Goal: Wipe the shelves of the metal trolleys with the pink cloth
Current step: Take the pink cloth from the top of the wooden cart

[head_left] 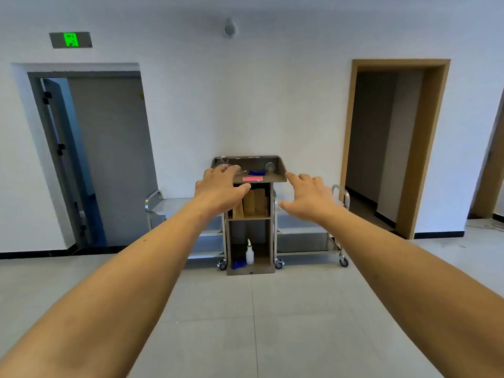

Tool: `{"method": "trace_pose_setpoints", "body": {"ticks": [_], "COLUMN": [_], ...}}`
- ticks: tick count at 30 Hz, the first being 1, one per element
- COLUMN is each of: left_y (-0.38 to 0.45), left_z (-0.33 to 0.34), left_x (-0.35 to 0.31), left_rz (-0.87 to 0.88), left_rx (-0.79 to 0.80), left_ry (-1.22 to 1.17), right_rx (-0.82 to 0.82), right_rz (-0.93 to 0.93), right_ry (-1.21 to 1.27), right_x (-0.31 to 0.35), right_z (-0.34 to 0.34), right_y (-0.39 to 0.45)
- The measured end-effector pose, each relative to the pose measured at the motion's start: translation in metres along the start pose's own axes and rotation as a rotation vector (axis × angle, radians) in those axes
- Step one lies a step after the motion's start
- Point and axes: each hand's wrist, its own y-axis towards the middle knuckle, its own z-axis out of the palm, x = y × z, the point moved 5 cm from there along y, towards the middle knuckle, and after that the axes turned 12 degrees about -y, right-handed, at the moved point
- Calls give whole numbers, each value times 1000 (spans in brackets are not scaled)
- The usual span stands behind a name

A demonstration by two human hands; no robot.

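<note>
We held both hands empty, fingers spread: left hand [218,189], right hand [308,197]. The pink cloth [252,178] lay between them on the stand [278,170], beyond reach; metal trolleys [174,205] flanked it, likely unwiped.

A pink cloth [252,178] and blue cloth [255,173] lie on the brown stand [281,166]; silver trolleys [308,238].

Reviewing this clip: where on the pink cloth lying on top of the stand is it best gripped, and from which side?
A judgement: pinch the near long edge of the pink cloth, coming from the front and above. It lies flat and folded near the open front lip of the stand, whose back and sides have raised walls. The right hand, open and empty, has the clearer path; the left hand is also open.
</note>
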Motion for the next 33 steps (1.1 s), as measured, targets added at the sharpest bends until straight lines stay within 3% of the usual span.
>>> {"method": "trace_pose_setpoints", "body": {"ticks": [16,33], "left_y": [189,384], "left_z": [129,193], "left_x": [5,135], "left_rz": [-88,-8], "left_rx": [16,17], "left_ry": [63,56], "right_rx": [60,50], "right_rz": [-8,27], "right_ry": [9,19], "right_x": [-108,-70], "right_z": [75,169], "right_y": [187,381]}}
